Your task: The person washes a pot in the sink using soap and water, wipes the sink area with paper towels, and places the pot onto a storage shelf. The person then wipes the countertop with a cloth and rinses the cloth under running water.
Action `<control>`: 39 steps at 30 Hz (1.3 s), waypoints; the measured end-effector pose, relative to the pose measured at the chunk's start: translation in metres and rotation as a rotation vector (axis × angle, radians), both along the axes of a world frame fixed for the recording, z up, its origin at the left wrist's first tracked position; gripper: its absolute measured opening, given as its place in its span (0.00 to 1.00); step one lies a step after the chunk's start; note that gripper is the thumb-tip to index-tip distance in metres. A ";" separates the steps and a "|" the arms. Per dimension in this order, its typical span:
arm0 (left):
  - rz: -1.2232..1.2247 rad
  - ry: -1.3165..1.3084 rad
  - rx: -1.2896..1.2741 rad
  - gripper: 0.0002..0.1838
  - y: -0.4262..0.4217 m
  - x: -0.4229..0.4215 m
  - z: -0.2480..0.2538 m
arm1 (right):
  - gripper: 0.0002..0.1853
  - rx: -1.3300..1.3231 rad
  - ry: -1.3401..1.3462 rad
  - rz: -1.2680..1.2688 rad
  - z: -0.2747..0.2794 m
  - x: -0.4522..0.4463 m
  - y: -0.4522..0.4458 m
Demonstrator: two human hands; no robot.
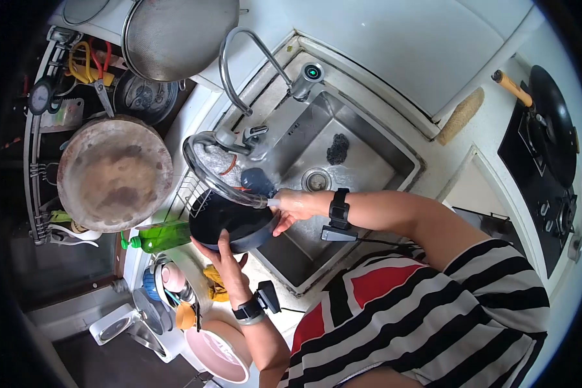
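Observation:
A round black pot [239,223] is tilted at the left edge of the sink, its dark inside facing up. My left hand [227,258] grips its near side, thumb over the rim and fingers around the outside. At the opposite side, my right hand [292,208] is closed with its fingers against the pot's wall. The white tip of the curved chrome tap spout [223,184] meets my right thumb, partly hidden there. A dark scouring pad [337,149] lies in the steel sink [368,171], above the drain strainer [316,181].
A second tall tap [223,64] arches at the back. Left are a large stained round pan [115,173], a green bottle [165,237] and a wire rack [193,193]. A yellow cloth [217,284] and pink basin [220,352] sit lower left. A wok [553,126] stands right, on the stove.

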State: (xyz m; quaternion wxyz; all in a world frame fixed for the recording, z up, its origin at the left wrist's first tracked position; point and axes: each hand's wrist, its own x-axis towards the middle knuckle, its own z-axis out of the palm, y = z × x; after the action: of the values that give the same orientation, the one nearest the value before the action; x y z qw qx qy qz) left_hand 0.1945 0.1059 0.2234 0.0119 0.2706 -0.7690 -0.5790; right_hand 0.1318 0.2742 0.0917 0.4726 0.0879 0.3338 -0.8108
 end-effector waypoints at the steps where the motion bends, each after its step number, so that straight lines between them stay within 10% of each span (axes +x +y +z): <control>1: -0.012 0.011 0.039 0.47 -0.003 0.003 -0.006 | 0.15 0.035 0.019 0.002 0.001 0.003 0.002; 16: 0.003 -0.119 0.630 0.35 -0.039 0.060 -0.099 | 0.36 0.428 0.120 0.248 -0.007 0.039 0.045; 27: -0.199 0.022 0.311 0.50 -0.036 0.054 -0.162 | 0.21 1.333 0.989 0.171 -0.097 -0.007 0.124; 39: -0.143 -0.247 0.231 0.44 -0.019 0.048 -0.244 | 0.34 1.463 0.952 0.878 -0.135 -0.042 0.157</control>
State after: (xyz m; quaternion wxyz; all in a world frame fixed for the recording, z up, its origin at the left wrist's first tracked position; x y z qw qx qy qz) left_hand 0.2426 0.0873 -0.0205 -0.1549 0.2841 -0.7103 -0.6251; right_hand 0.0902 0.4316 -0.0436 0.3772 -0.1091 0.9136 -0.1058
